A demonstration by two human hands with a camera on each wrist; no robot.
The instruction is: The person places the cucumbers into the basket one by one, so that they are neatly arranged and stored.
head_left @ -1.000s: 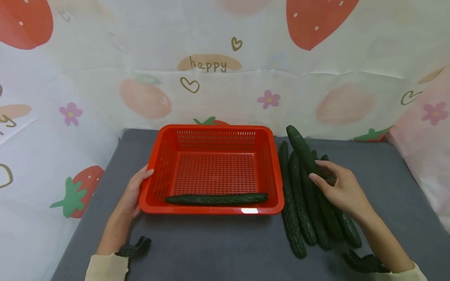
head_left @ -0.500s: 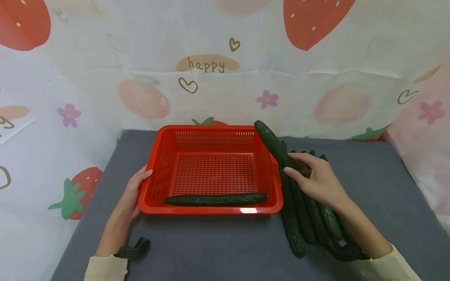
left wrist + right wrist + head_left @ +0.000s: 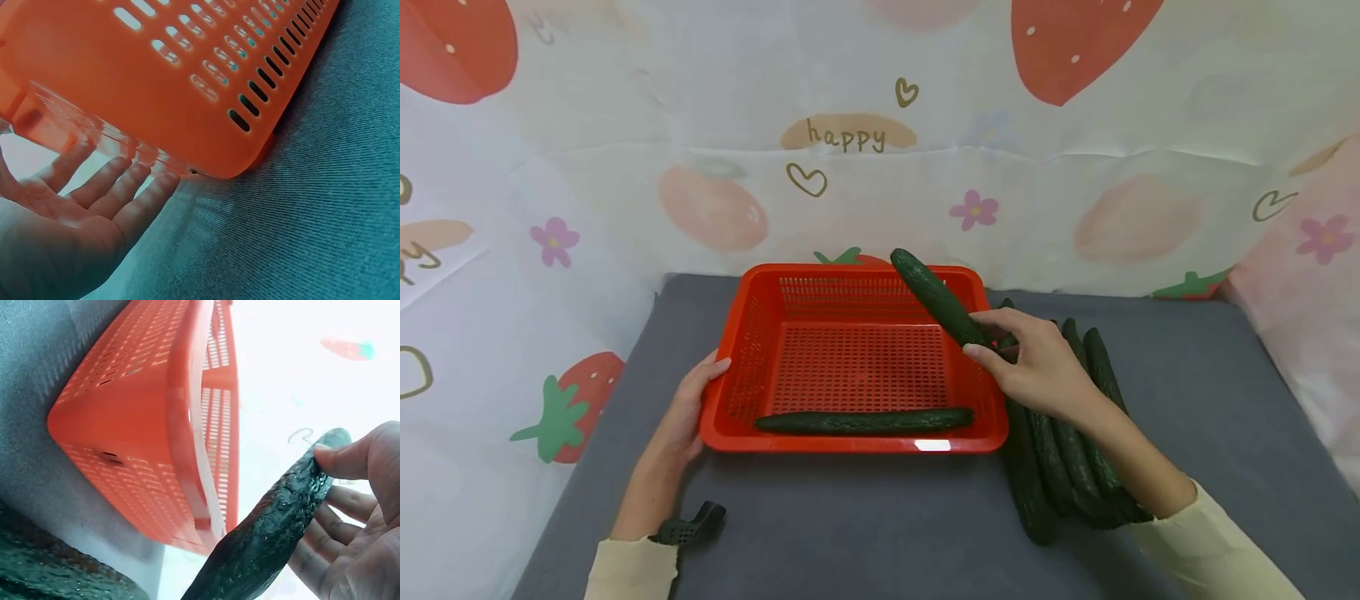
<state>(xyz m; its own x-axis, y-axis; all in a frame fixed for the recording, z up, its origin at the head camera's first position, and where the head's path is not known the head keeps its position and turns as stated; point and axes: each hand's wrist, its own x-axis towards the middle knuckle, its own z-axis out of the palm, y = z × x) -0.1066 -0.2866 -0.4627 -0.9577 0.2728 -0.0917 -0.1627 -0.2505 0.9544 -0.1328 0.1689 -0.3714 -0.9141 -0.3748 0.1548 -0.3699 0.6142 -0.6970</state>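
A dark green cucumber [image 3: 937, 293] is pinched near one end by my right hand [image 3: 1037, 358], thumb on one side and fingers on the other. It slants over the right rim of the red plastic basket [image 3: 850, 444], its far end above the inside. In the right wrist view the held cucumber [image 3: 269, 525] overlaps the basket's edge. My left hand [image 3: 688, 408] holds the basket's left side, thumb over the rim. The left wrist view has its fingers [image 3: 134, 206] against the outer wall. Another cucumber [image 3: 865, 422] lies lengthwise along the front inside the basket.
To the right of the basket, several more cucumbers [image 3: 1033, 492] lie side by side on the grey tabletop [image 3: 850, 533], partly hidden under my right arm. A white cloth with printed strawberries [image 3: 865, 67] hangs behind the table.
My right hand has carried the gripped cucumber leftward from above the row of cucumbers to over the basket's right rim. My left hand and the basket stay in place.
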